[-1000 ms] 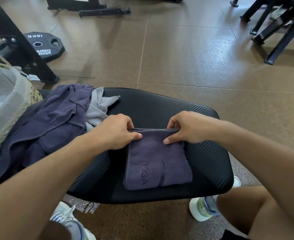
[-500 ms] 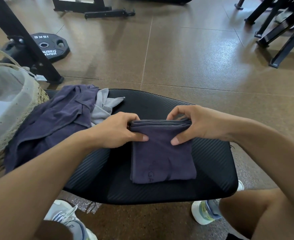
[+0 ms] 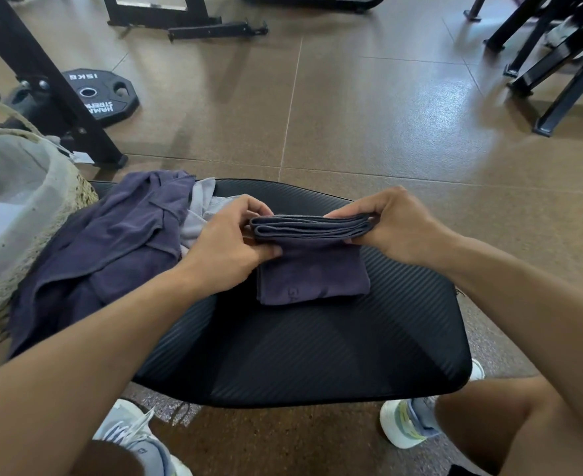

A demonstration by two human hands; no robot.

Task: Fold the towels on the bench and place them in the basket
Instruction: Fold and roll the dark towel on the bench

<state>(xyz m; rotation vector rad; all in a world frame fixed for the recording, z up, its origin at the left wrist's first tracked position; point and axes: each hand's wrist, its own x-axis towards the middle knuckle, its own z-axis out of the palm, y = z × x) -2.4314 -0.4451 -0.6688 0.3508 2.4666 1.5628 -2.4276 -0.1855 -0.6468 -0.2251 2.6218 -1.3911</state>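
Lifting at its far folded edge, the dark folded towel (image 3: 312,266) on the bench (image 3: 317,355) is pinched by the left hand (image 3: 230,243) and the right hand (image 3: 391,226). Soft and light, it is best held at both ends, so the layers cannot slide open.

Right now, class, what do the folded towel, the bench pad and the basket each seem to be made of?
Folded towel: soft matt dark cloth, probably microfibre; stacked layers with stitched edges show. Both the left hand and right hand pinch it.
Bench pad: black padding, likely vinyl or foam; fine ribs with a slight sheen.
Basket: coarse woven fibre, perhaps seagrass, with a pale cloth lining.
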